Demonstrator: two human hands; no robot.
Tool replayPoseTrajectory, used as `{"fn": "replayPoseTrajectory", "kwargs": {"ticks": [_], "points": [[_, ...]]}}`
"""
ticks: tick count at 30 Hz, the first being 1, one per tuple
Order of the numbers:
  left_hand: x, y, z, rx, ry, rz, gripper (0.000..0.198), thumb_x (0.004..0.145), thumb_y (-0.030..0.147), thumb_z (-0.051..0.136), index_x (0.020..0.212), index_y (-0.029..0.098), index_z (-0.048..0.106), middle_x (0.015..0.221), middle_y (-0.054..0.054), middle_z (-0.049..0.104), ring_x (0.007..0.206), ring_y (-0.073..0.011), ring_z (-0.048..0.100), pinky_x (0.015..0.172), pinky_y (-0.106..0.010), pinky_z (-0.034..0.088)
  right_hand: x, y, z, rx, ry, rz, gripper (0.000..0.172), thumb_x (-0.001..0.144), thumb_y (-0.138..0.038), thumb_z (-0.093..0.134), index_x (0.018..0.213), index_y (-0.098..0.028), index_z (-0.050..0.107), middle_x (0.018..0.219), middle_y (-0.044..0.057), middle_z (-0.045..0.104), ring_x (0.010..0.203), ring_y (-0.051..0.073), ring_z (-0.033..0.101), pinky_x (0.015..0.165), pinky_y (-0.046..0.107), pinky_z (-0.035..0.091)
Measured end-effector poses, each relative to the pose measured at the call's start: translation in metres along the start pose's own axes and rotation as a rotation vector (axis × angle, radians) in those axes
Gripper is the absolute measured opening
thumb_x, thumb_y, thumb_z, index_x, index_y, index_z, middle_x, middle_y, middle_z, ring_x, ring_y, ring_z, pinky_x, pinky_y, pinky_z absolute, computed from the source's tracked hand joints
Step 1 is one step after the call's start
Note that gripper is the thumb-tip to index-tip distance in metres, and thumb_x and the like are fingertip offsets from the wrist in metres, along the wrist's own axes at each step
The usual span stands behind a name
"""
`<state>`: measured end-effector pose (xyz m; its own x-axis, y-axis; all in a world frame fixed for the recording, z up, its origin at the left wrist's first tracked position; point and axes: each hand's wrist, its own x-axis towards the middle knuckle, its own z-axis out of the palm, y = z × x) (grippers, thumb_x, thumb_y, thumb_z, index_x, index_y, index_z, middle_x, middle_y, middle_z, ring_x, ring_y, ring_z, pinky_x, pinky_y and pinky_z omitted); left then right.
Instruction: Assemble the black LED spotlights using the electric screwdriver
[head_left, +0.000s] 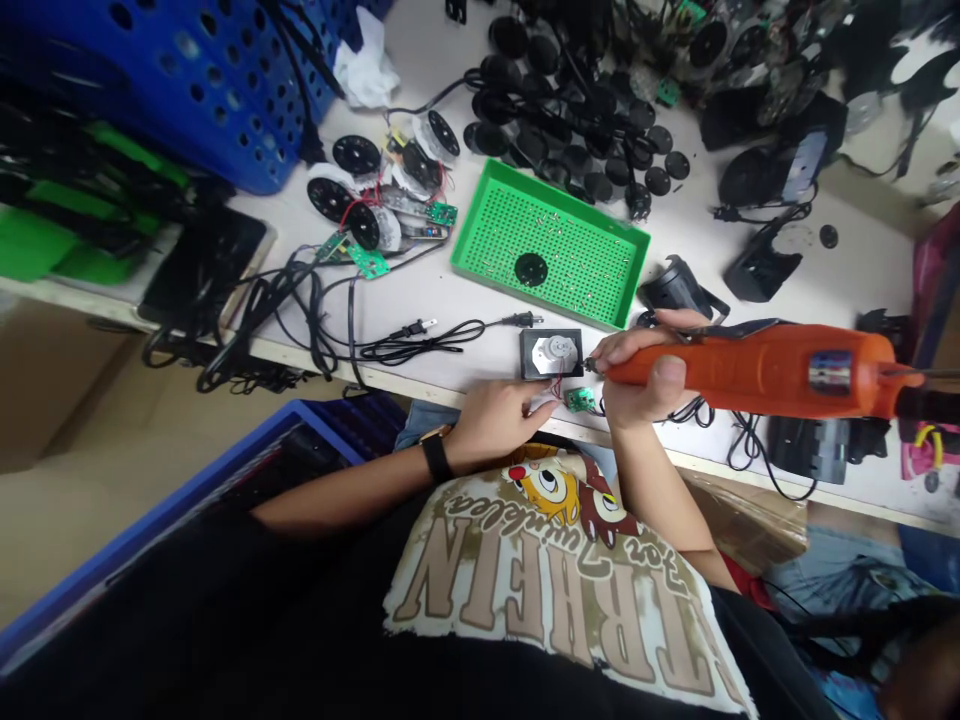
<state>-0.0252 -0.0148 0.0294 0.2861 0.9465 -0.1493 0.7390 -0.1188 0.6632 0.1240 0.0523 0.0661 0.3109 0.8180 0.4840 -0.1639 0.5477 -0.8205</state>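
My right hand [637, 385] is wrapped around an orange electric screwdriver [757, 368], held almost level with its bit pointing left. The bit's tip is at the right side of a small black square housing [529, 368] lying near the table's front edge. Inside the housing sits a round silver motor [559, 347] on a pale plate. My left hand [499, 420], with a black watch on its wrist, has its fingers closed at the housing's near edge, beside thin red wires. These wires lead towards a small green circuit board [579, 399] between my hands.
Behind the housing stands a green perforated tray [469, 262] with scattered screws and a black disc [531, 269]. Cables and motor assemblies [365, 226] lie left. Black discs and parts [525, 140] crowd the back. A blue crate [247, 110] is back left; another blue bin [300, 412] is below the edge.
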Motion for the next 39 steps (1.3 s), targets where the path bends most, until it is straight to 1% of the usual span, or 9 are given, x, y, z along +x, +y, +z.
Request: {"fn": "replayPoseTrajectory", "kwargs": {"ticks": [4,9,13,17,19,21,24,31,39], "points": [[0.008,0.004,0.012,0.091,0.089,-0.017,0.027,0.098,0.047,0.066,0.09,0.026,0.082,0.059,0.0,0.07,0.053,-0.0186,0.06,0.053,-0.031,0.023,-0.001,0.0,0.0,-0.004,0.022,0.017,0.029,0.088,-0.051,0.067,0.101,-0.026,0.06,0.053,-0.01,0.058,0.035,0.012,0.052,0.043,0.028,0.052],[0.006,-0.004,0.016,0.227,0.255,0.239,0.024,0.098,0.026,0.061,0.079,0.02,0.073,0.067,-0.003,0.071,0.06,-0.018,0.064,0.055,-0.033,0.034,-0.003,0.003,-0.004,-0.046,-0.027,0.058,0.038,0.088,-0.058,0.068,0.108,-0.027,0.058,0.057,-0.01,0.06,0.038,0.013,0.056,0.043,0.029,0.052],[0.004,-0.006,0.004,0.265,0.248,0.39,0.021,0.097,0.023,0.062,0.078,0.02,0.07,0.068,-0.003,0.068,0.063,-0.0181,0.063,0.057,-0.033,0.038,-0.004,0.007,-0.006,-0.004,-0.051,0.055,0.036,0.089,-0.055,0.069,0.11,-0.027,0.058,0.058,-0.01,0.061,0.039,0.012,0.055,0.04,0.026,0.048],[0.006,-0.006,-0.015,0.148,0.371,0.546,0.009,0.092,0.027,0.065,0.088,0.019,0.067,0.081,-0.006,0.068,0.08,-0.0229,0.063,0.069,-0.035,0.05,-0.003,0.006,-0.005,0.019,-0.073,0.035,0.034,0.091,-0.051,0.068,0.112,-0.027,0.059,0.061,-0.009,0.064,0.041,0.013,0.059,0.045,0.028,0.054],[0.011,-0.007,-0.02,0.026,0.407,0.511,0.018,0.088,0.024,0.065,0.104,0.017,0.067,0.101,-0.011,0.07,0.097,-0.0274,0.063,0.085,-0.044,0.056,-0.002,0.003,-0.003,0.008,-0.061,0.015,0.035,0.091,-0.052,0.068,0.113,-0.027,0.059,0.061,-0.009,0.065,0.046,0.015,0.065,0.054,0.034,0.063],[0.018,-0.01,-0.019,-0.06,0.411,0.45,0.032,0.087,0.021,0.065,0.119,0.017,0.064,0.121,-0.014,0.068,0.116,-0.0308,0.061,0.102,-0.053,0.053,0.0,0.002,-0.001,-0.013,-0.038,-0.013,0.034,0.091,-0.053,0.066,0.113,-0.027,0.058,0.062,-0.009,0.066,0.054,0.019,0.072,0.065,0.041,0.067],[0.032,-0.016,-0.009,-0.152,0.39,0.402,0.04,0.091,0.022,0.068,0.131,0.019,0.062,0.135,-0.013,0.068,0.131,-0.0302,0.059,0.115,-0.056,0.048,0.001,0.002,0.002,-0.049,-0.029,-0.033,0.031,0.093,-0.054,0.061,0.111,-0.028,0.058,0.061,-0.008,0.065,0.06,0.022,0.077,0.07,0.045,0.069],[0.042,-0.024,0.008,-0.216,0.394,0.35,0.029,0.099,0.021,0.066,0.128,0.021,0.069,0.128,-0.007,0.078,0.135,-0.0257,0.065,0.114,-0.051,0.054,0.0,0.008,0.001,-0.028,-0.057,0.008,0.032,0.091,-0.053,0.063,0.109,-0.028,0.059,0.059,-0.009,0.063,0.042,0.016,0.062,0.051,0.034,0.06],[0.041,-0.02,0.006,-0.218,0.429,0.356,0.028,0.096,0.012,0.067,0.124,0.018,0.07,0.124,-0.009,0.079,0.131,-0.0258,0.067,0.112,-0.05,0.056,0.0,0.006,0.002,-0.067,-0.101,0.06,0.03,0.091,-0.053,0.064,0.106,-0.029,0.057,0.058,-0.009,0.061,0.042,0.015,0.059,0.049,0.032,0.058]]}}
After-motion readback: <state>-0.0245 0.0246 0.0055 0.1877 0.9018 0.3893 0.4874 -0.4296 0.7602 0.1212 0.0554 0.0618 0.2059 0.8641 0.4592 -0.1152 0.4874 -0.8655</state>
